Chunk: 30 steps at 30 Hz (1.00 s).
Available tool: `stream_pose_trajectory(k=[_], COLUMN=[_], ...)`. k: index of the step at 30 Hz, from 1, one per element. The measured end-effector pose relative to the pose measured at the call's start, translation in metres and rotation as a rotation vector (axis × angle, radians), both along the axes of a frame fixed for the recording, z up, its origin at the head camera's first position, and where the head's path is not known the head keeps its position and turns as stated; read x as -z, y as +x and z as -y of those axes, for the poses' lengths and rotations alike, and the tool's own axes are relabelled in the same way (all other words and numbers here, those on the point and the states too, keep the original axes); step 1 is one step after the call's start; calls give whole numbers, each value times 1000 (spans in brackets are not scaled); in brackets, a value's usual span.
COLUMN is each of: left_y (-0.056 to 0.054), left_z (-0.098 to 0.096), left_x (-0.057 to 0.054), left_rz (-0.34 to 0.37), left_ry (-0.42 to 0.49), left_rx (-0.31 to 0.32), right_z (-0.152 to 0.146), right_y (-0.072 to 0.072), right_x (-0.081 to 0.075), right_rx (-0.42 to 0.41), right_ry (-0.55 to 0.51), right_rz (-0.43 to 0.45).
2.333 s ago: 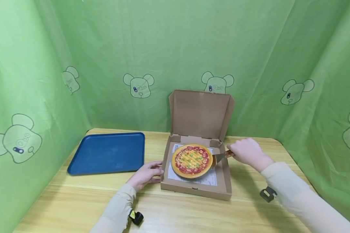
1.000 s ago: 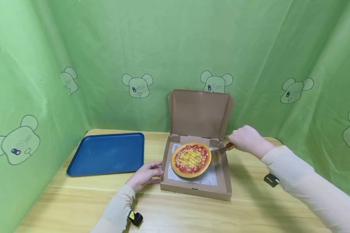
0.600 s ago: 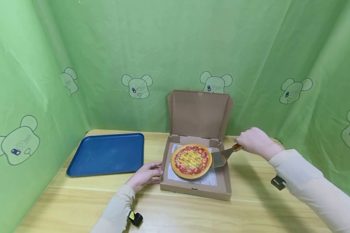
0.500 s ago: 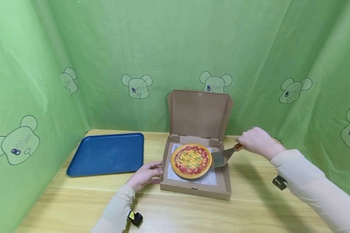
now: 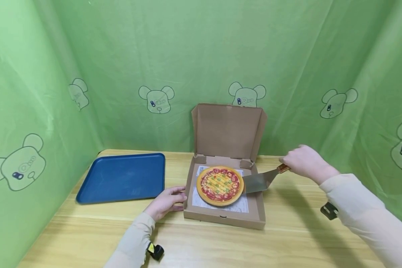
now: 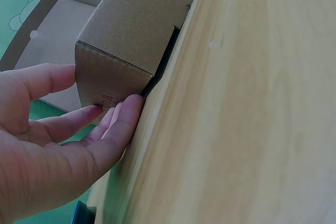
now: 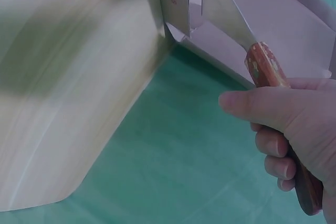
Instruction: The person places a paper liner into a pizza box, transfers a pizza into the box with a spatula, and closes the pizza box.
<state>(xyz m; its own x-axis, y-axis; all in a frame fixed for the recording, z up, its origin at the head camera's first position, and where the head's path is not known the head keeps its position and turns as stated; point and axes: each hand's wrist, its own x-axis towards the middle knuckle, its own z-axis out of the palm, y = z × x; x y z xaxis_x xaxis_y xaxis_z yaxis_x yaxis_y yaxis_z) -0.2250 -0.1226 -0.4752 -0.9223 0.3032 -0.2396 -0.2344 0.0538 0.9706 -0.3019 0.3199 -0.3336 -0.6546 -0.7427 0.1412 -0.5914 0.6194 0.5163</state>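
A round pizza (image 5: 220,186) with red and yellow topping lies on printed paper in an open cardboard pizza box (image 5: 225,220). My right hand (image 5: 306,162) grips the wooden handle of a pizza server (image 5: 256,182); its wide metal blade slopes down over the box's right wall to the pizza's right edge. In the right wrist view, fingers curl round the brown handle (image 7: 268,66). At the box's left wall is my left hand (image 5: 165,203). The left wrist view shows its fingertips (image 6: 134,103) touching the outside of that wall, fingers extended.
A blue tray (image 5: 122,178) lies on the wooden table (image 5: 204,245), left of the box. The box lid (image 5: 228,130) stands raised at the back. Green curtains (image 5: 187,44) with bear drawings surround the table on three sides.
My right hand has moved right with the pizza server, so more of its blade shows beside the pizza. The pizza, tilted a second ago, now lies flatter. My left hand stays at the box.
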Motion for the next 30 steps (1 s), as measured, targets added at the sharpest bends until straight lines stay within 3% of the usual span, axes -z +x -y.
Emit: stream_pose_trajectory(k=[16, 30], left_y=[0, -1], left_z=[1, 1], left_x=[1, 2], left_rz=[3, 6], left_ry=[9, 8], left_rx=[6, -1], right_z=[-8, -17], right_y=[3, 8], right_x=[-9, -16], right_rx=[22, -13], right_ry=[13, 9], right_rz=[8, -61])
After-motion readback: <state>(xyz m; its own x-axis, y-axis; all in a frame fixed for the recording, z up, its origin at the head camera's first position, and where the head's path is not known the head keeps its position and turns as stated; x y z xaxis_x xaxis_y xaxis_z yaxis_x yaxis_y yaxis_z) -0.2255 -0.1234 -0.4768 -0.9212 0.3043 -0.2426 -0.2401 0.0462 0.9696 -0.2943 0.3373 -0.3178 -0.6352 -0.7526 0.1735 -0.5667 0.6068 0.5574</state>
